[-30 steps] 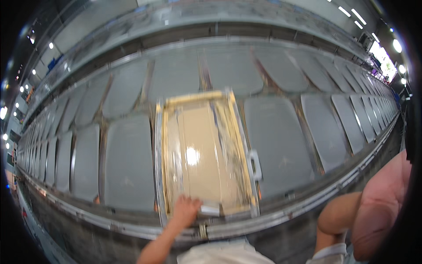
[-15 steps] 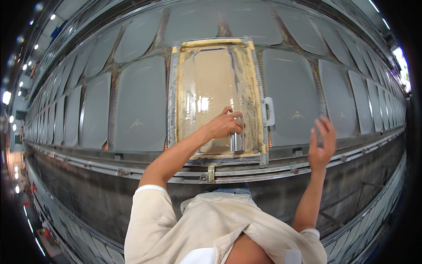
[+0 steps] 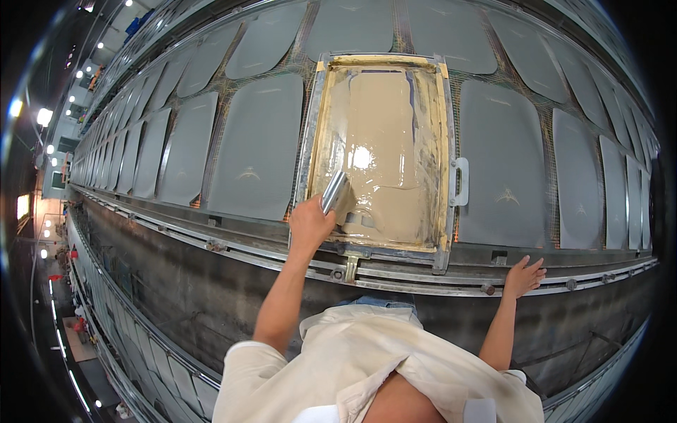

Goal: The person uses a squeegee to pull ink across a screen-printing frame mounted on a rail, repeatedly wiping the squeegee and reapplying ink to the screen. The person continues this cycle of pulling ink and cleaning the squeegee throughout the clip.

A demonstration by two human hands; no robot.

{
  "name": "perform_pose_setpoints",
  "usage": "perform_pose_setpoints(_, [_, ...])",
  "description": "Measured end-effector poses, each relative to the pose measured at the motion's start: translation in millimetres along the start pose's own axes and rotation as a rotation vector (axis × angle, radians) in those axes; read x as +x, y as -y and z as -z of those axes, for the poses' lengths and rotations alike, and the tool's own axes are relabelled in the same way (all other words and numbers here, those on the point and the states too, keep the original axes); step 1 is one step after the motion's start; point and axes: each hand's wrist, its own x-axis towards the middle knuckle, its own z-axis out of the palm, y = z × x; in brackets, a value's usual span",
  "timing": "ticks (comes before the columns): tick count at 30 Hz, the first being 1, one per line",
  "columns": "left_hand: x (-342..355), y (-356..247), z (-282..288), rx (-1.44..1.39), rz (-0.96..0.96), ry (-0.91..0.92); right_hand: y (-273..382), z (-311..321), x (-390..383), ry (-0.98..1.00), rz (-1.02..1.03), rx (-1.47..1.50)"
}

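Note:
A metal-framed printing screen [image 3: 449,127] lies on the long table, coated in wet beige paste [image 3: 384,120]. My left hand [image 3: 309,225] is at the screen's near left corner, gripping a shiny metal scraper [image 3: 334,192] whose blade rests in the paste. My right hand [image 3: 525,276] lies open with fingers spread on the steel rail [image 3: 423,276] along the table's near edge, right of the screen. A cream shirt covers the body at the bottom of the view.
Grey rounded panels [image 3: 257,144] lie in rows on both sides of the screen, one [image 3: 504,162] just to its right. A white handle [image 3: 462,182] sticks out from the screen's right side. A dark side wall drops below the rail; a lit aisle runs far left.
My left hand has drawn the scraper from the screen's middle toward its near left corner. My right hand, raised half a second ago, now rests on the rail.

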Motion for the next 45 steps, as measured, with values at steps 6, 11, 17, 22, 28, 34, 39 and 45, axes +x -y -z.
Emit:
perform_pose_setpoints(6, [-23, -29, -46, 0.08, 0.174, -0.146, 10, 15, 2, 0.137, -0.013, -0.075])
perform_pose_setpoints(11, [-15, -66, -41, -0.073, -0.054, 0.042, 19, 32, -3, 0.213, -0.034, -0.111])
perform_pose_setpoints(17, [77, -64, -25, 0.038, -0.058, -0.069, 19, 33, -4, 0.218, -0.04, -0.144])
perform_pose_setpoints(22, [112, -51, -45, 0.156, 0.062, -0.142, 17, 30, -3, 0.207, -0.023, -0.15])
perform_pose_setpoints(28, [92, -96, -44, -0.022, -0.066, 0.067, 24, 41, -3, 0.197, -0.028, -0.152])
perform_pose_setpoints(34, [191, -88, -25, 0.042, -0.102, -0.102, 15, 30, -3, 0.153, 0.005, -0.138])
perform_pose_setpoints(39, [228, -71, -55, 0.155, -0.059, -0.217, 21, 36, -3, 0.163, -0.001, -0.131])
perform_pose_setpoints(45, [210, -97, -53, -0.016, -0.177, 0.05, 24, 41, -2, 0.214, -0.041, -0.171])
